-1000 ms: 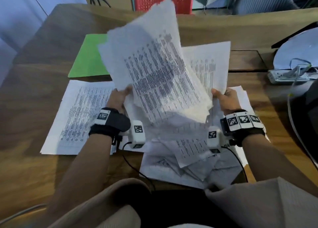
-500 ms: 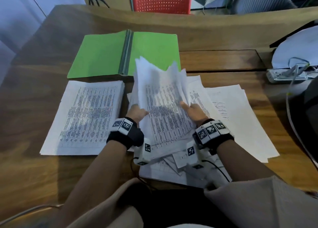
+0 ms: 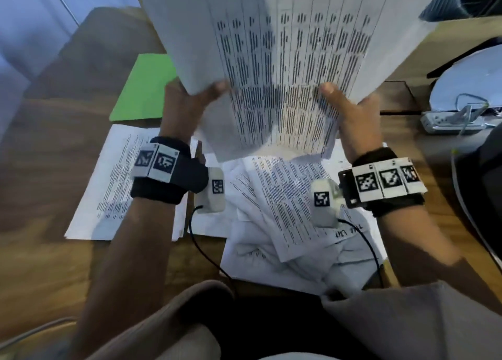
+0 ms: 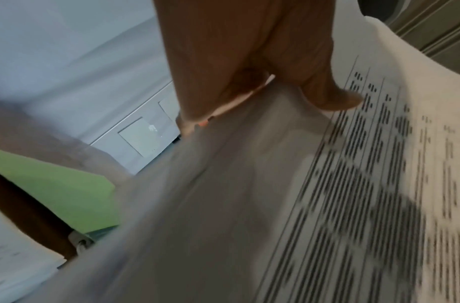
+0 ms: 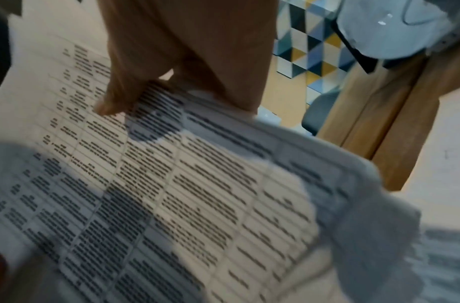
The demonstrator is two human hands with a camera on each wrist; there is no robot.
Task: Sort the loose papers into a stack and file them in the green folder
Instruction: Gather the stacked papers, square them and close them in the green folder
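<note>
Papers (image 3: 274, 69) fill the upper centre of the head view, lifted off the wooden table (image 3: 54, 147). The left hand (image 3: 187, 107) pinches the bundle's left edge and the right hand (image 3: 350, 115) its right edge, thumbs on the printed face. Loose sheets (image 3: 285, 224) lie crumpled below, a flat stack (image 3: 108, 185) at centre left. Only a corner of the green folder (image 3: 144, 88) shows, upper left. The right wrist view adds a patterned wall panel (image 5: 309, 49). Print is a ruled table, blurred.
</note>
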